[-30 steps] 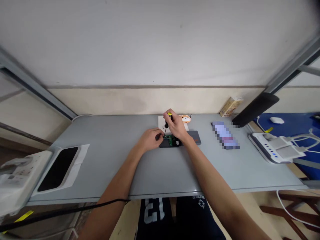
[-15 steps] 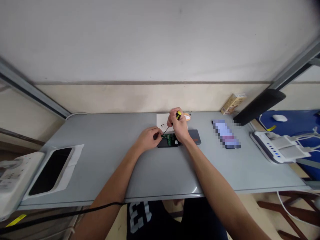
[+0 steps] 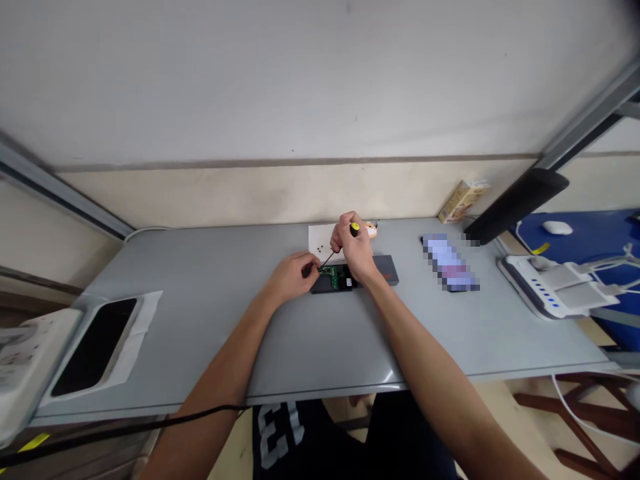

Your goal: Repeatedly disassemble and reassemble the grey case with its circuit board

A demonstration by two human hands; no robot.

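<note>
My right hand [image 3: 358,253] is closed around a screwdriver [image 3: 355,229] with a yellow and black handle, its thin shaft slanting down to the left. The tip meets the upper part of a green circuit board [image 3: 335,278], which sits in a dark open case [image 3: 323,287]. My left hand [image 3: 290,280] is at the case's left end, fingers pinched around a small dark piece [image 3: 307,270] whose kind I cannot make out. A grey flat case part [image 3: 387,269] lies partly behind my right wrist. Several tiny dark screws [image 3: 320,249] rest on white paper [image 3: 318,235] behind the board.
On the right are a phone [image 3: 450,263], a small carton [image 3: 463,201], a black cylinder [image 3: 517,205] and a white charging station [image 3: 543,287] with cables. A black-screened device [image 3: 95,345] and a white power strip [image 3: 37,360] lie left. An orange-white item [image 3: 371,229] sits by the wall.
The whole view has shifted slightly. Both hands keep their places at the board, and the screwdriver stays in my right hand with its handle turned a little.
</note>
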